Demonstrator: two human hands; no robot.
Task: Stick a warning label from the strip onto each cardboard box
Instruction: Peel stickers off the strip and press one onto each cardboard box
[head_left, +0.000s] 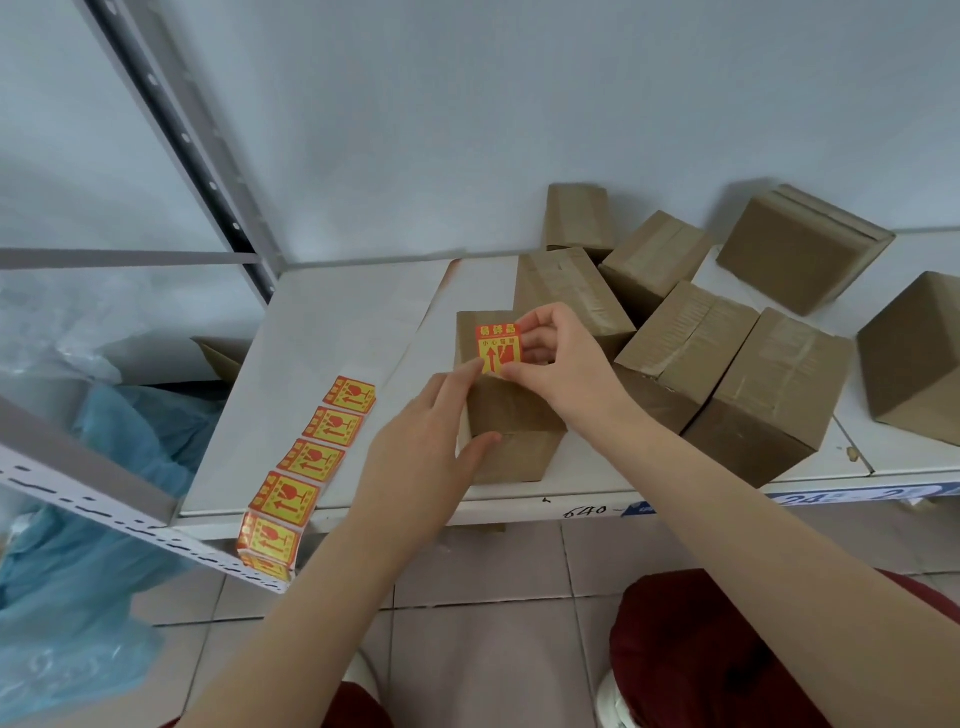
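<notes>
Labelling step in hand. At frame centre my right hand (550, 358) pinches a warning label (497, 349) over the nearest cardboard box (511, 415); my left hand (426, 441), fingers straight, steadies the box. Next move, I judge: lay flat, press firmly. The strip (311, 457) lies lower left.

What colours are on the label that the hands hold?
The warning label is orange-red and yellow; head view.

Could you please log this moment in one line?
phase: applying | right hand: pinches warning label over box | left hand: touches box | strip: on shelf
</notes>
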